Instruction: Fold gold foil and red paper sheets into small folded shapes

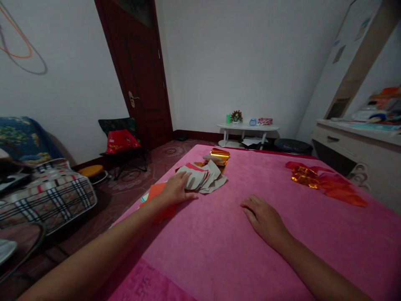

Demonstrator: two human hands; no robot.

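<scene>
My left hand (175,189) reaches to the left side of the table, fingers extended and thumb apart. Its fingertips are at the near edge of a loose, fanned stack of greyish paper sheets (206,179) with a red strip on it. Orange paper (156,193) lies partly under that hand and wrist. Just behind the stack is a shiny gold foil roll (220,156). Nearer the middle, my right hand (265,219) rests on the pink tablecloth (219,242), its fingers curled loosely together with nothing visible in them.
Gold foil (304,177) and crumpled red-orange sheets (343,193) lie at the table's right. Beyond the far edge stands a low white table (247,126). A folding chair holding a red bag (121,142) is at the left, and a white cabinet (354,142) at the right.
</scene>
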